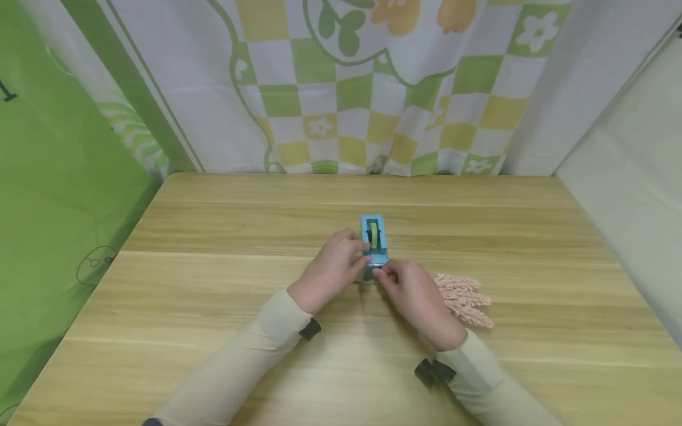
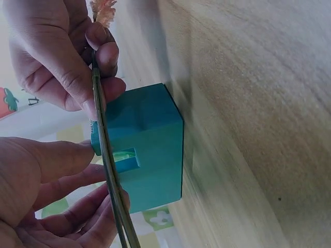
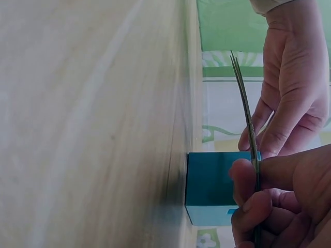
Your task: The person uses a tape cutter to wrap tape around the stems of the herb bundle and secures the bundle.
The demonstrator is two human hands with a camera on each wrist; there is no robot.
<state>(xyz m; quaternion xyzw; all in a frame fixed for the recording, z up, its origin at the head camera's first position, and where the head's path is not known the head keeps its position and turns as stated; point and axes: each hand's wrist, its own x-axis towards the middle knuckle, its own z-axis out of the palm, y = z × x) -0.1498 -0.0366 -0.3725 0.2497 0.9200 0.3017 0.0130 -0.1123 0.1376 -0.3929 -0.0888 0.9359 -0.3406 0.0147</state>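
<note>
A blue tape dispenser (image 1: 378,258) with a roll of green tape (image 1: 374,235) stands on the table. My left hand (image 1: 331,266) has its thumb at the dispenser's front top edge and its other fingers along the left side. Just in front of the dispenser, my right hand (image 1: 418,296) pinches thin green stems (image 3: 243,98) between thumb and fingers. Pink artificial flowers (image 1: 463,299) fan out from the stems to the right, partly hidden by that hand. In the left wrist view, the stems (image 2: 111,175) cross before the dispenser's front face.
The wooden tabletop (image 1: 213,236) reaches to a patterned curtain (image 1: 351,112) along its back edge. A green cloth (image 1: 64,177) hangs at the left and a pale wall (image 1: 629,160) is at the right. Each sleeve has a dark camera strap at the wrist.
</note>
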